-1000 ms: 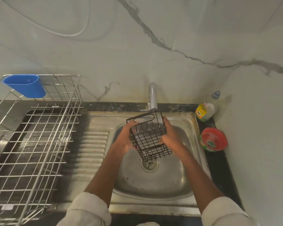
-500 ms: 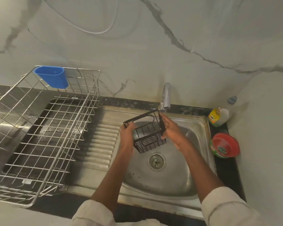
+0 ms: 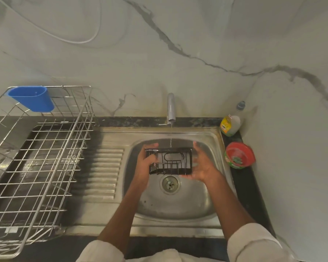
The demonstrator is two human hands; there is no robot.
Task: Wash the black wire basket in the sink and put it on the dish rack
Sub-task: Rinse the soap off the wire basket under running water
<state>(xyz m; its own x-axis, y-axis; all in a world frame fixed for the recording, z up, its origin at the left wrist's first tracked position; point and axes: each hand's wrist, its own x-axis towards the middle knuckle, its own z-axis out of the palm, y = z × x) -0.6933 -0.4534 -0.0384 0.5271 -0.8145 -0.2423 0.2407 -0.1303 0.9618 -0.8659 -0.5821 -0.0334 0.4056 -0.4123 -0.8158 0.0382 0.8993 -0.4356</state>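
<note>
Basket [image 3: 170,161] now turned level under tap [image 3: 171,108] — betw both grips, L grip [image 3: 147,163] holding it, R grip [image 3: 202,165] wide.

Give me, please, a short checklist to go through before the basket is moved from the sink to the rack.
1. Water from the tap reaches the black wire basket: ok.
2. Left hand grips the basket: ok.
3. Right hand has a firm hold: not ok, fingers spread at its end.
4. Basket fully rinsed: cannot tell.
5. Dish rack has free room: ok.
6. Tap turned off: not ok.
</note>
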